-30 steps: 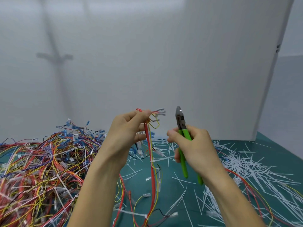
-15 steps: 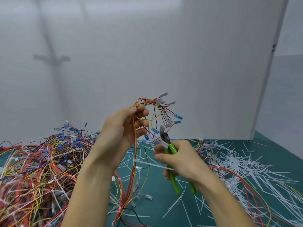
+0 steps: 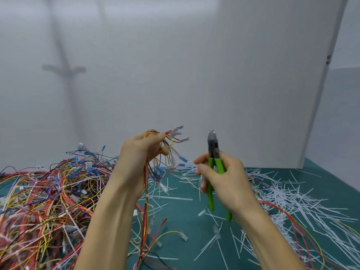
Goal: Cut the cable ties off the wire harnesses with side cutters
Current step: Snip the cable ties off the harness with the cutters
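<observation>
Gripped in the curled left hand (image 3: 141, 152), a harness (image 3: 145, 211) is held raised, its wires hanging to the mat (image 3: 181, 217) below. Just right, cutters (image 3: 213, 147) are clasped by the right hand (image 3: 226, 182), tip upward, clear of the wires. Further left a harness pile (image 3: 44, 195) is heaped; cut ties (image 3: 292, 197) are strewn right.

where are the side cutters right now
Head view, right of centre: the right hand grips the side cutters upright, beside the harness in the left hand.
</observation>
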